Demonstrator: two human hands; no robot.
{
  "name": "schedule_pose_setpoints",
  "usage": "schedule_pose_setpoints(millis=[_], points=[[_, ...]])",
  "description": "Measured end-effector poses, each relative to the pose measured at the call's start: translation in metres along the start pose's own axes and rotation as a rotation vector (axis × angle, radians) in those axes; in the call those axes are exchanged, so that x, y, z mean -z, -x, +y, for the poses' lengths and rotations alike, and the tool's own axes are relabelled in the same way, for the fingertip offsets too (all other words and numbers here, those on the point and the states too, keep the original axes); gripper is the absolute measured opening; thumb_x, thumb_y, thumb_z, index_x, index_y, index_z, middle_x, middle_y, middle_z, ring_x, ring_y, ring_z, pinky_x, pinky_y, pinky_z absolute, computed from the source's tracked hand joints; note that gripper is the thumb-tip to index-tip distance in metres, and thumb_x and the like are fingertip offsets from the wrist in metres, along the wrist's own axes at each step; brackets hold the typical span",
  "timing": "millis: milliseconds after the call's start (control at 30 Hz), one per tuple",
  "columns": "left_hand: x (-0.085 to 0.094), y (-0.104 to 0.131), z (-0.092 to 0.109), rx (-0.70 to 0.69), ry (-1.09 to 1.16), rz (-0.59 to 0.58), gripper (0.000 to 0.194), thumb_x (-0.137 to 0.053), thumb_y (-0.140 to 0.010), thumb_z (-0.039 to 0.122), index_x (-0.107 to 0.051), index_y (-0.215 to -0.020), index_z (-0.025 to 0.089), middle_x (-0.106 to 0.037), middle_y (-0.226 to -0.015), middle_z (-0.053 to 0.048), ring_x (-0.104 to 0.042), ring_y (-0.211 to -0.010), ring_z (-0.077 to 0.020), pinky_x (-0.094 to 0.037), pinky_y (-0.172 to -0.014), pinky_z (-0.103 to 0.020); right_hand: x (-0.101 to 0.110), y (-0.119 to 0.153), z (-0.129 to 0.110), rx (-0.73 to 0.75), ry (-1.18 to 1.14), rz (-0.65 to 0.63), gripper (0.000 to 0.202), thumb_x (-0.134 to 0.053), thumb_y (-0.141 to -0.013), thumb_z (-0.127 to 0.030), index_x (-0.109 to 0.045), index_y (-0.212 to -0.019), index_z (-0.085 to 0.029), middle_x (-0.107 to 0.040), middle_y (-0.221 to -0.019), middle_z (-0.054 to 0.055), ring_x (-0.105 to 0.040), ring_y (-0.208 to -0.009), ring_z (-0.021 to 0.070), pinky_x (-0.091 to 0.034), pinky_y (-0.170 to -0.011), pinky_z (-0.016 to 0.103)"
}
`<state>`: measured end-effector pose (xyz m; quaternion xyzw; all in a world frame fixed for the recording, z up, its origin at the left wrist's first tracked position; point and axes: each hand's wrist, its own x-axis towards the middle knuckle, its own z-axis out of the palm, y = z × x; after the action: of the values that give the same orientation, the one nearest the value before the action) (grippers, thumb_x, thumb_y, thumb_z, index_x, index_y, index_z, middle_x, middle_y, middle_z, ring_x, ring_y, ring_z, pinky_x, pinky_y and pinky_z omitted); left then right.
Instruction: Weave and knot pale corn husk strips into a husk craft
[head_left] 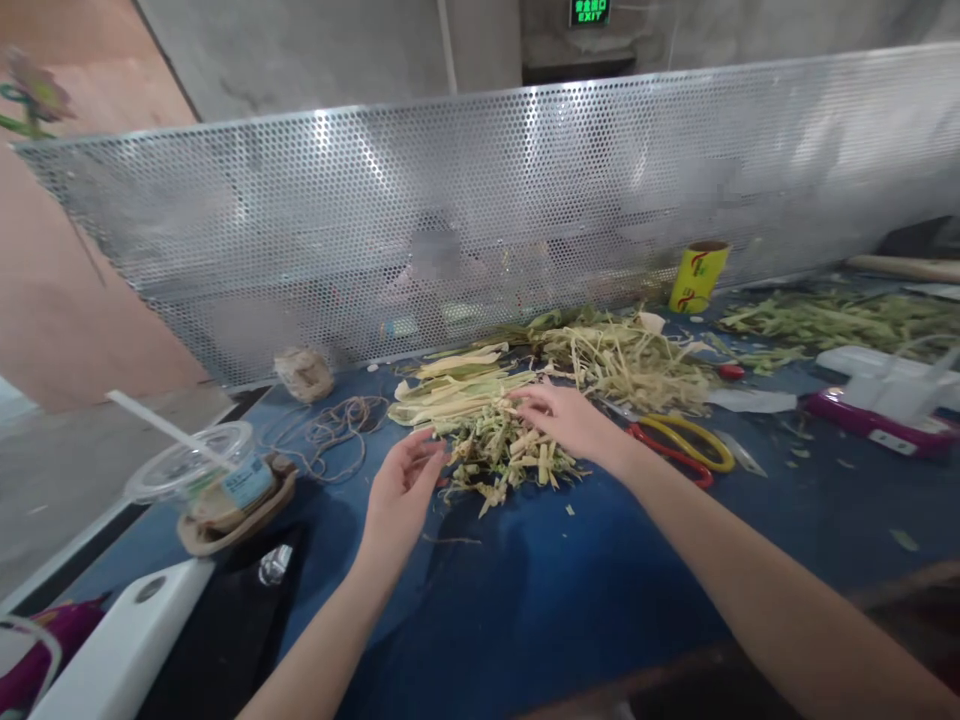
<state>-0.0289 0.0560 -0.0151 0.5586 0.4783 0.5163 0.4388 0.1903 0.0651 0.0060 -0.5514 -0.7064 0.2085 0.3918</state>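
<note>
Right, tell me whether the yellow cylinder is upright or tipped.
Upright: the yellow cylinder stands on end on the blue table, its round top facing up.

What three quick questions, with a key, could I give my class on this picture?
1. True or false: the right hand is touching the pile of cut stalks.

2. What colour is the tube standing near the mesh screen? A purple; B yellow; C white.

3. Fill the gap: a tangle of ____ lies between the cup and the pile.

Key: 1 true; 2 B; 3 twine.
</note>
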Motion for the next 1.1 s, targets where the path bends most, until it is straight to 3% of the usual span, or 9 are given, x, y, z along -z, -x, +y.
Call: schedule_pose_setpoints(millis=[100,200,300,333,467,633,833,933,1100], points=[[-0.001,0.000,0.000,-0.021,-0.036,-0.020,0.044,-0.063,-0.060,0.037,-0.052,-0.098,0.015,-0.062,-0.088,-0.007,-0.062,-0.078,-0.0193,-0.049,-0.061,-0.030,0.032,0.002,0.004,-0.025,0.108,0.117,0.028,-0.046,-0.081,-0.021,-0.060,-0.105,-0.017,-0.063,-0.098,0.010,-0.059,-0.082,0.0186,-0.045,-0.076,0.038],[-0.002,-0.001,0.001,-0.039,-0.086,-0.028,0.044,-0.061,-0.060,0.038,-0.052,-0.096,0.014,-0.062,-0.086,-0.007,-0.061,-0.076,-0.0184,-0.048,-0.061,-0.030,0.068,0.013,0.011,-0.054,0.320,0.206,0.020,-0.049,-0.078,-0.026,-0.064,-0.091,-0.018,-0.064,-0.089,0.007,-0.058,-0.075,0.0177,-0.045,-0.071,0.035],[-0.003,-0.001,-0.001,-0.073,-0.144,-0.050,0.041,-0.058,-0.064,0.037,-0.052,-0.098,0.014,-0.061,-0.087,-0.007,-0.060,-0.077,-0.0172,-0.047,-0.064,-0.029,0.085,0.029,0.027,-0.188,0.482,-0.144,0.014,-0.052,-0.073,-0.023,-0.064,-0.078,-0.019,-0.065,-0.083,0.005,-0.059,-0.072,0.0165,-0.045,-0.064,0.029],[-0.003,0.000,-0.001,-0.088,-0.168,-0.064,0.040,-0.056,-0.066,0.037,-0.051,-0.099,0.015,-0.061,-0.088,-0.007,-0.059,-0.078,-0.0171,-0.047,-0.064,-0.028,0.086,0.035,0.033,-0.203,0.506,-0.208,0.009,-0.055,-0.068,-0.018,-0.064,-0.070,-0.018,-0.065,-0.076,0.005,-0.059,-0.067,0.0168,-0.044,-0.060,0.028],[-0.003,0.002,-0.006,-0.201,-0.425,-0.101,0.031,-0.049,-0.073,0.029,-0.050,-0.102,0.016,-0.061,-0.089,-0.007,-0.058,-0.080,-0.0173,-0.046,-0.068,-0.029,0.076,0.046,0.044,-0.199,0.545,-0.308,0.011,-0.055,-0.064,-0.010,-0.062,-0.066,-0.018,-0.064,-0.066,0.004,-0.059,-0.062,0.0162,-0.042,-0.055,0.025],[0.002,0.005,-0.012,-0.358,-0.779,-0.194,0.031,-0.045,-0.075,0.019,-0.047,-0.106,0.015,-0.059,-0.082,-0.004,-0.057,-0.075,-0.0160,-0.045,-0.073,-0.029,0.064,0.030,0.013,-0.113,0.596,-0.299,0.014,-0.048,-0.075,-0.018,-0.059,-0.067,-0.018,-0.064,-0.072,0.005,-0.058,-0.063,0.0158,-0.042,-0.056,0.026],[0.004,0.006,-0.008,-0.321,-1.101,-0.260,0.031,-0.038,-0.079,0.015,-0.046,-0.109,0.013,-0.061,-0.082,-0.007,-0.058,-0.077,-0.0174,-0.044,-0.068,-0.027,0.037,-0.028,-0.020,0.055,0.659,-0.306,0.017,-0.044,-0.081,-0.020,-0.060,-0.081,-0.016,-0.063,-0.088,0.007,-0.058,-0.075,0.0162,-0.044,-0.064,0.026],[0.003,0.008,-0.006,-0.321,-1.162,-0.258,0.028,-0.036,-0.080,0.016,-0.049,-0.105,0.013,-0.061,-0.085,-0.009,-0.059,-0.076,-0.0196,-0.043,-0.065,-0.028,0.012,-0.063,-0.022,0.098,0.724,-0.365,0.013,-0.048,-0.081,-0.017,-0.060,-0.085,-0.014,-0.062,-0.089,0.006,-0.058,-0.080,0.0160,-0.044,-0.071,0.028],[0.004,0.010,0.000,-0.327,-1.237,-0.265,0.023,-0.035,-0.082,0.016,-0.052,-0.097,0.014,-0.062,-0.085,-0.009,-0.060,-0.080,-0.0214,-0.043,-0.066,-0.030,-0.027,-0.114,-0.011,0.065,0.860,-0.480,0.023,-0.047,-0.086,-0.029,-0.054,-0.104,-0.017,-0.056,-0.105,0.006,-0.056,-0.089,0.0152,-0.047,-0.076,0.034]])
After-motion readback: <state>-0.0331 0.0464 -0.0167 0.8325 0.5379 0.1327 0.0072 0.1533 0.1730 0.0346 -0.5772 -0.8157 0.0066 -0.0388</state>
